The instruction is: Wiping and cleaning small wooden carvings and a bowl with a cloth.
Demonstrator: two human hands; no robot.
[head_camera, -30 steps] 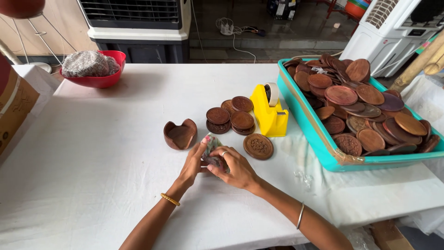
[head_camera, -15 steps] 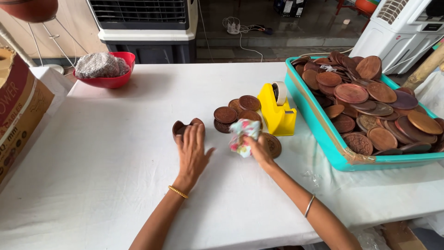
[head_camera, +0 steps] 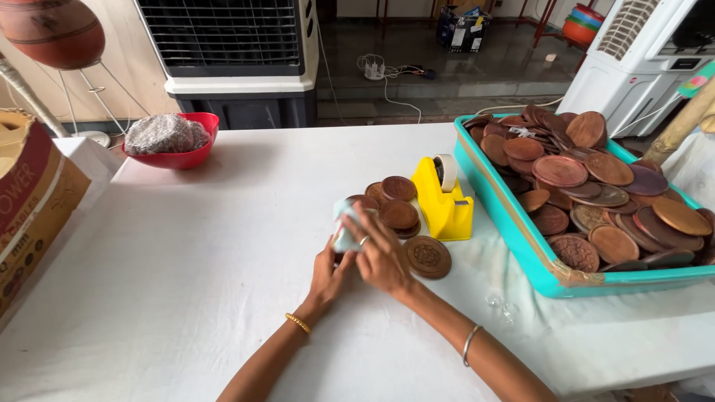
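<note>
- Both hands meet on the white table (head_camera: 186,283), just left of a small pile of brown discs (head_camera: 393,206).
- The right hand (head_camera: 381,257) lies over a pale wrapped bundle (head_camera: 345,227), fingers curled round its right side and closed on it; a ring shows on one finger.
- The left hand (head_camera: 329,277) sits below and behind the bundle, thumb and fingers pressed up against its underside; most of its fingertips are hidden by the right hand, so how tightly they close cannot be told.
- The bundle is at the table's middle, held between the two hands, touching or nearly touching the nearest disc of the pile.
- One patterned disc (head_camera: 427,256) lies flat, alone, just right of the right hand.
- A yellow tape dispenser (head_camera: 443,204) stands behind that disc, beside the pile.
- A teal tray (head_camera: 514,223) heaped with more brown discs fills the table's right side.
- A red bowl (head_camera: 179,157) holding a grey wrapped lump rests at the far left edge.
- A cardboard box (head_camera: 33,201) stands at the left border.
- A gold bangle circles the left wrist, a silver one the right.
</note>
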